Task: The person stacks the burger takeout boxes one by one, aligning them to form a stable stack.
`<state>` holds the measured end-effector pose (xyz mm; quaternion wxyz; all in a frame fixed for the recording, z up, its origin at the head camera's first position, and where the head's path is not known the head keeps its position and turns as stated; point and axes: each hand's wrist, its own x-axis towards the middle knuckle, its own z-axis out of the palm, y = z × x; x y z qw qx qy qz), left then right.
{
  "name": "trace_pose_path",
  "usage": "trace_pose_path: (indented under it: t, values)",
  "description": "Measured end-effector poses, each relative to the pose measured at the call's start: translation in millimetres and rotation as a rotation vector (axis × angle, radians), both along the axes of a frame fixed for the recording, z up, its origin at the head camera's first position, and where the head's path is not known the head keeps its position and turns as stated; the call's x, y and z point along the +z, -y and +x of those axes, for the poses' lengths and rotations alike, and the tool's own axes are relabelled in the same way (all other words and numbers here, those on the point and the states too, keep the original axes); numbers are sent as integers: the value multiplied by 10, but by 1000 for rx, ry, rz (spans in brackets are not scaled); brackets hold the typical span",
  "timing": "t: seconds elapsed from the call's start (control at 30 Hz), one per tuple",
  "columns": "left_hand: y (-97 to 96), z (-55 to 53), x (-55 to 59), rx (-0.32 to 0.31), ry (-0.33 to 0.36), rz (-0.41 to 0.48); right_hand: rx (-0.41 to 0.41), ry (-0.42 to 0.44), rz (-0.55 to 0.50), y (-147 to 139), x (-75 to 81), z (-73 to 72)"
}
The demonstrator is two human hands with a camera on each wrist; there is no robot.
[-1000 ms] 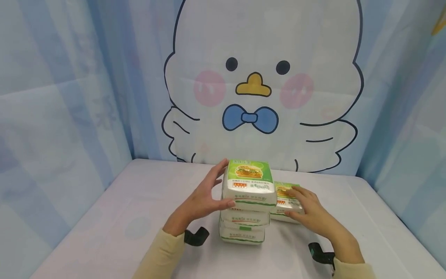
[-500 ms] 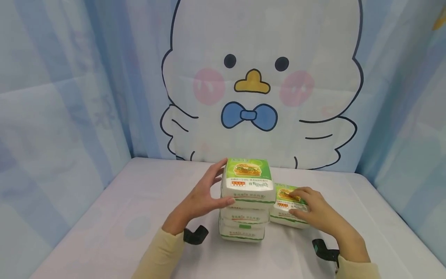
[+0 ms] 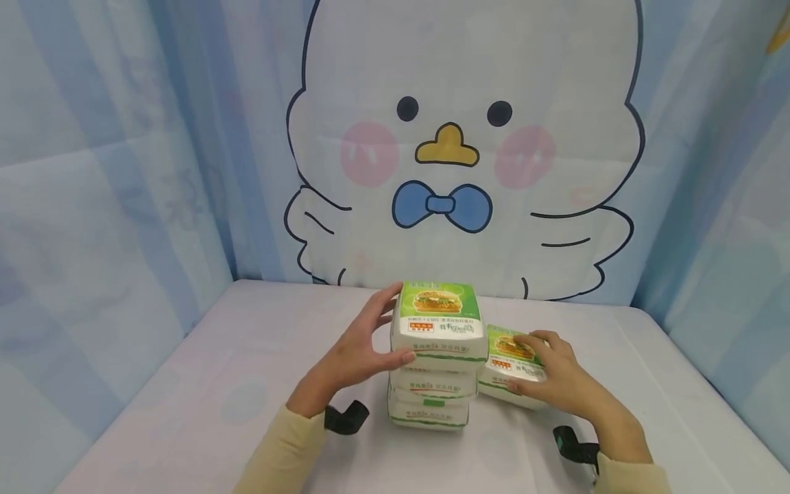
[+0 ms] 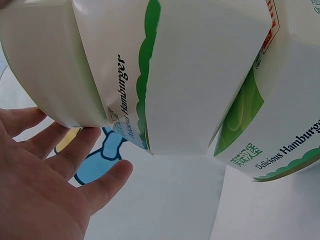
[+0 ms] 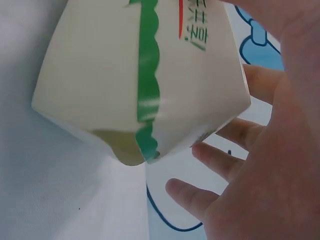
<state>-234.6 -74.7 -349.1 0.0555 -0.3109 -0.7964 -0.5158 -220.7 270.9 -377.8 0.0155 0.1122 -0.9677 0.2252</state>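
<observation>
Three white-and-green paper hamburger boxes stand in a stack mid-table: the top box [image 3: 439, 322], the middle box [image 3: 434, 383] and the bottom box [image 3: 428, 415]. My left hand [image 3: 352, 353] holds the top box at its left, thumb on the front and fingers along the far side. The left wrist view shows fingertips touching this box [image 4: 45, 60]. Right of the stack, a fourth-looking box of the same kind [image 3: 509, 374] sits at a slight angle. My right hand [image 3: 564, 374] grips it, thumb in front and fingers over its top and far side.
A white cloth covers the table [image 3: 204, 384]. Behind it hangs a curtain [image 3: 457, 261] printed with a chick wearing a blue bow tie. Pale blue curtains close off both sides. A black wrist camera mount [image 3: 347, 417] sits below the left hand, another [image 3: 575, 446] below the right.
The right box has turned slightly and shifted a little right and nearer, with my right hand on it. My left hand and the stack hold their place.
</observation>
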Motion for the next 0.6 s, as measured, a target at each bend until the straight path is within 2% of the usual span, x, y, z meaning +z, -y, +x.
trace_pose_path:
  t: [0.27, 0.6]
  values:
    - [4, 1, -2, 0, -10, 1, -5, 57, -19, -27, -41, -13]
    - [-4, -3, -9, 6, -10, -11, -9, 61, -17, -54, -51, -11]
